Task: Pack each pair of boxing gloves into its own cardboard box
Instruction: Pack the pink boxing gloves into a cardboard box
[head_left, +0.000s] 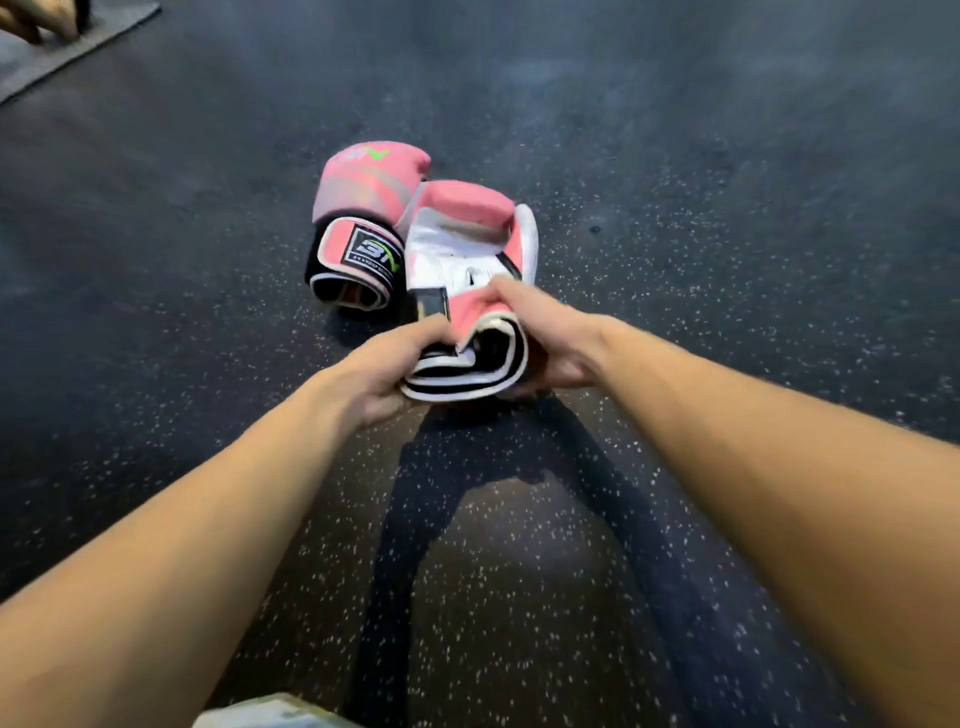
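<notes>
The nearer pink glove (467, 244) lies palm-up on the floor (727, 208), straight ahead, its long axis pointing away, cuff toward the person. The left hand (379, 374) and right hand (545, 332) each grip a side of that cuff, equally near. The second glove (363, 192) touches its left side. Two gloves, one pair; no cardboard box shows.
</notes>
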